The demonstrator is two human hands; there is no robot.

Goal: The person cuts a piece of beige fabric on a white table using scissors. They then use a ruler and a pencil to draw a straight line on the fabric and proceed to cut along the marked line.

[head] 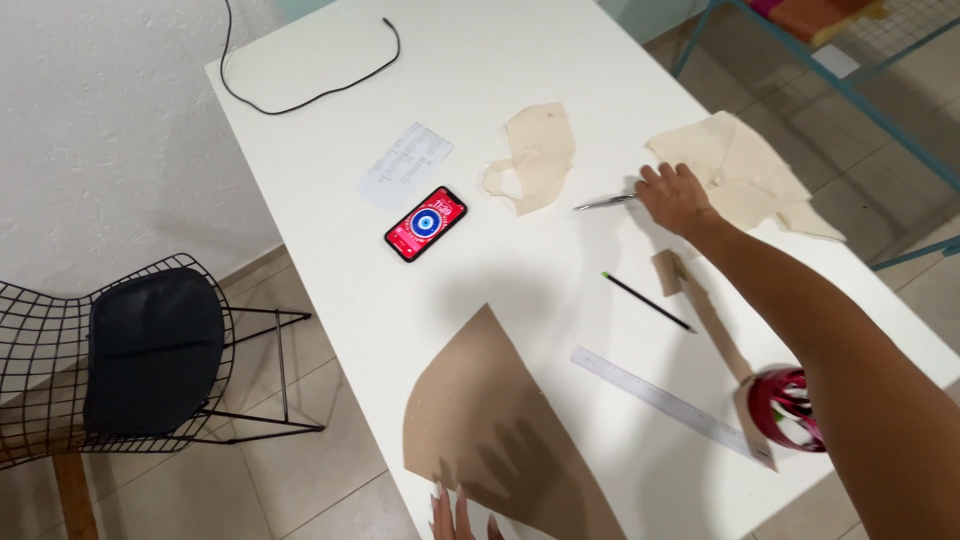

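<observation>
My right hand [674, 197] reaches across the white table [330, 150] and rests on a thin silver tool [604, 203], whose tip sticks out to the left; whether the fingers grip it I cannot tell. Just beyond the hand lies a cream fabric piece [735, 170]. A second cream fabric piece [535, 157] lies to the tool's left. Only the fingertips of my left hand [452, 516] show at the bottom edge, pressed on a large brown paper pattern [495, 435].
On the table lie a lit red phone [426, 223], a printed paper slip [405, 165], a black pencil [648, 302], a metal ruler [665, 402], a brown paper strip [705, 310], a red tape roll [790, 410] and a black cable [310, 95]. A wire chair [150, 350] stands left.
</observation>
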